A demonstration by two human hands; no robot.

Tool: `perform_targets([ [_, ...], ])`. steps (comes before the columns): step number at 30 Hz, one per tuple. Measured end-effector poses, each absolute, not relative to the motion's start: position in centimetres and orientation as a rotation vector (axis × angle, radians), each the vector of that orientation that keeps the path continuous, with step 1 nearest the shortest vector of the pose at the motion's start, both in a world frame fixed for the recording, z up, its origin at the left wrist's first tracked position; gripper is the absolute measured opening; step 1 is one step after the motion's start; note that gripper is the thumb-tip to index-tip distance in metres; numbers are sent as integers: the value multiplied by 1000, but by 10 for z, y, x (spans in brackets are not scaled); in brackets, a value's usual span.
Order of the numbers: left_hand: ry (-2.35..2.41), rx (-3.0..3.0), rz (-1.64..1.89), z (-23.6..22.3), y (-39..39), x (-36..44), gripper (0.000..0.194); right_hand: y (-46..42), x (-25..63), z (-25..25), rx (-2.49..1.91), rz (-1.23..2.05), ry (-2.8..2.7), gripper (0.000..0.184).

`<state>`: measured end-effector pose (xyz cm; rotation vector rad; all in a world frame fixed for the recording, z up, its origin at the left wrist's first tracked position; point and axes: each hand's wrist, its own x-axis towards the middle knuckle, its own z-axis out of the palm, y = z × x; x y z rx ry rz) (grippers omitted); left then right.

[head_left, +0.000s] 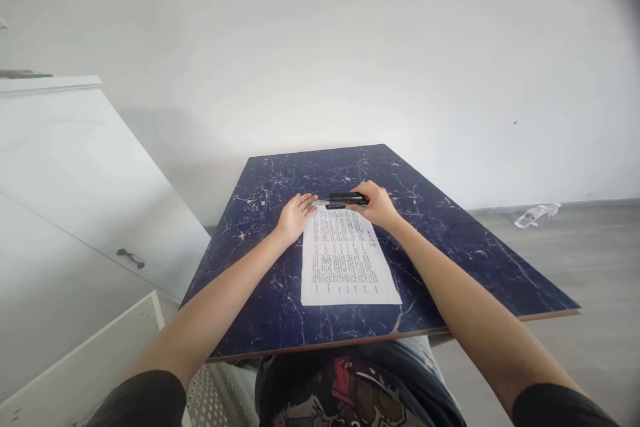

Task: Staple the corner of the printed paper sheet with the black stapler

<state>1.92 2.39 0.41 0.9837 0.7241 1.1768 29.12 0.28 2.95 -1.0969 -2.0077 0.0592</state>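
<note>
A black stapler [345, 199] is held in my right hand [377, 205], above the far edge of a printed sheet of paper [345, 260]. From the stapler's left end a silvery metal part sticks out toward my left hand [296, 215]. That hand lies palm up with its fingers stretched out, the fingertips beside the metal part. Whether they touch it, I cannot tell. The sheet lies flat on the dark blue marbled table [435, 240], with rows of small print and some handwriting near its right side.
A white cabinet [90, 167] with a dark handle [131, 257] stands at the left. Behind the table rises a pale wall [320, 47]. On the floor at the right lies a clear plastic item [536, 215]. A perforated white panel [210, 390] is at the lower left.
</note>
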Motion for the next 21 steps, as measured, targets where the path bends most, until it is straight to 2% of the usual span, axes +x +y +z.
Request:
perform_targets([
  [6,706,898,1084,6,21,19,47,-5,277,32,-953,-230,-2058,18],
  [13,673,853,1065,3,22,22,46,-15,260,29,-856,-609,-2224,35],
  [21,719,851,1134,-5,28,21,36,-22,257,29,-771,-643,-2391,38],
])
